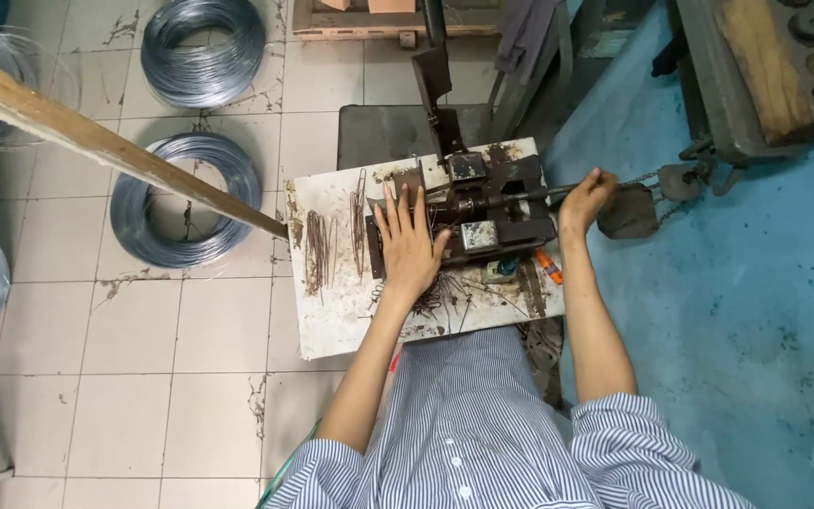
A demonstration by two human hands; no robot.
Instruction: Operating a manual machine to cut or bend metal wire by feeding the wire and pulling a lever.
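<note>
A small dark metal bench machine (482, 203) sits on a stained white work table (332, 311). My left hand (409, 240) lies flat, fingers spread, on the machine's left side, over a dark plate and thin wire pieces. My right hand (584, 198) is closed around the machine's lever handle (529, 196), which sticks out to the right. Short cut wires (317, 250) lie in bundles on the table to the left of my left hand. More tangled wire bits (440, 297) lie near my left wrist.
Several coils of grey steel wire (186, 198) lie on the tiled floor to the left. A long wooden beam (115, 146) slants from the upper left to the table edge. A heavy machine (765, 66) stands at the upper right on blue floor.
</note>
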